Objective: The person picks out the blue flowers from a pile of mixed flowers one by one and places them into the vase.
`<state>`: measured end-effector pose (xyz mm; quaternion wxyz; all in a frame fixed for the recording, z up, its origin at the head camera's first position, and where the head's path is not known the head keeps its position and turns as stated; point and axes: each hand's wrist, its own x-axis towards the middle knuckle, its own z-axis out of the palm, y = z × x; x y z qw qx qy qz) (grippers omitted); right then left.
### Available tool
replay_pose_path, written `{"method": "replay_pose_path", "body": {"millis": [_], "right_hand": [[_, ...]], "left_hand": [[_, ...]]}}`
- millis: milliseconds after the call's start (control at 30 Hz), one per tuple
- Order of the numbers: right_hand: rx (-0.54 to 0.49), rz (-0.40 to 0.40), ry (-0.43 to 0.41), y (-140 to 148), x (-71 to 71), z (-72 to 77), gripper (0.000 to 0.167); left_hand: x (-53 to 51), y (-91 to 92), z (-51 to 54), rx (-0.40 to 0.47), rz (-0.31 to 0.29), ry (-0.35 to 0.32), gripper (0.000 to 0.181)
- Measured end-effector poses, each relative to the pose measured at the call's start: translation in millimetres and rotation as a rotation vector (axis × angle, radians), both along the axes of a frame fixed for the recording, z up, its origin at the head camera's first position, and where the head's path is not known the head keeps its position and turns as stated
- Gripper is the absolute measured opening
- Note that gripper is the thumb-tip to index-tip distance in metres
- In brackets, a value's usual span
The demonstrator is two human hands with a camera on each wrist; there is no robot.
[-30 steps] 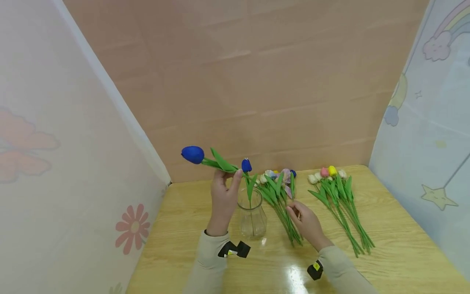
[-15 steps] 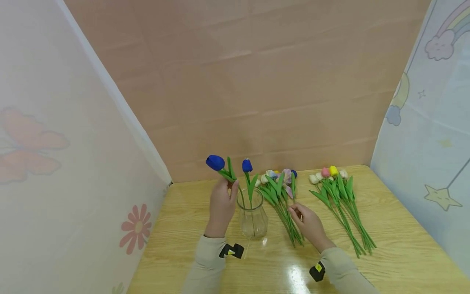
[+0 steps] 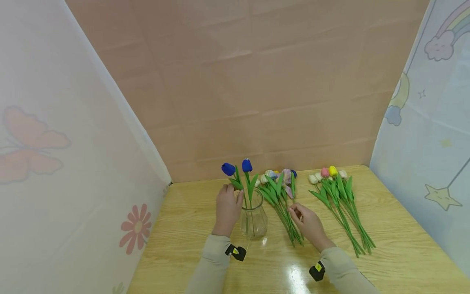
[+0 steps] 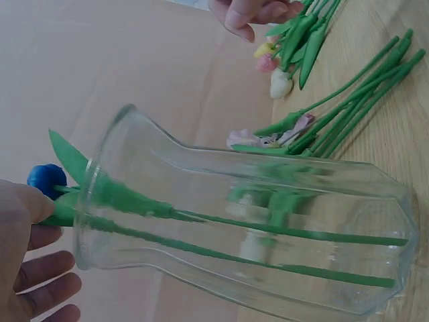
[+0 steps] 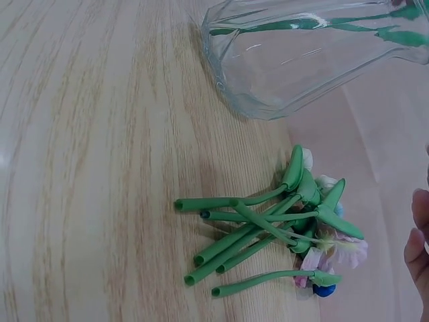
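Note:
In the head view my left hand [image 3: 227, 210] is at the mouth of a clear glass vase [image 3: 254, 222], its thumb and fingers at the leaves of a blue tulip [image 3: 228, 169]. That tulip's stem reaches the vase bottom in the left wrist view, where my thumb [image 4: 30, 201] touches a green leaf [image 4: 64, 211]. A second blue tulip [image 3: 247, 165] stands in the vase beside it. My right hand [image 3: 310, 225], fingers loosely curled and holding nothing, hovers by a bunch of mixed artificial flowers [image 3: 279, 196] lying on the table.
Another bunch of tulips [image 3: 339, 196], white, pink and yellow, lies further right on the wooden table [image 3: 176, 245]. A brown backdrop [image 3: 257, 94] rises behind, with printed pale panels at both sides.
My left hand has lowered the tilted blue tulip to the right, and its stem has gone down into the vase. The right hand has stayed nearly still beside the mixed bunch.

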<state>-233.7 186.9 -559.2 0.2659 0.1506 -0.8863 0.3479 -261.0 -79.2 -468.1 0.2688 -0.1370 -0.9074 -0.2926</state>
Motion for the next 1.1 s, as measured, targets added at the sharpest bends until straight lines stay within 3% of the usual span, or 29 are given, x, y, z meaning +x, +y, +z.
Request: {"method": "replay_pose_path", "body": {"millis": [167, 333, 467, 533, 633, 700, 767, 933, 1000, 1100], "right_hand": [[0.004, 0.000, -0.004, -1, -0.2, -1.5, 0.006], [0.010, -0.006, -0.015, 0, 0.7, -3.2, 0.006], [0.010, -0.002, -0.012, -1, 1.2, -3.8, 0.007], [0.006, 0.005, -0.009, -1, 1.2, -4.1, 0.006], [0.003, 0.012, -0.004, -1, 0.5, -5.2, 0.005], [0.002, 0.010, -0.003, -1, -0.2, -6.4, 0.005], [0.004, 0.005, -0.002, 0, -1.1, -7.9, 0.005], [0.004, 0.009, -0.017, 0, -2.1, -9.5, 0.007], [0.006, 0.014, -0.019, -1, -2.4, -9.5, 0.007], [0.011, 0.016, -0.011, -2, -3.2, -10.0, 0.006]], "left_hand": [[-3.2, -1.2, -7.2, 0.040, 0.017, -0.086, 0.018], [-5.7, -5.6, -12.7, 0.106, -0.012, -0.170, 0.021], [-6.8, -15.6, -19.6, 0.188, -0.064, -0.239, 0.034], [-6.9, -23.6, -25.5, 0.255, -0.116, -0.273, 0.043], [-7.0, -36.9, -38.1, 0.363, -0.252, -0.325, 0.054], [-6.8, -43.3, -47.9, 0.431, -0.355, -0.383, 0.063], [-5.9, -45.8, -58.7, 0.475, -0.419, -0.462, 0.077], [-1.3, -33.4, -80.4, 0.507, -0.403, -0.650, 0.103], [-0.6, -24.0, -85.4, 0.533, -0.397, -0.681, 0.109], [-2.1, -9.1, -89.4, 0.589, -0.408, -0.659, 0.115]]}}
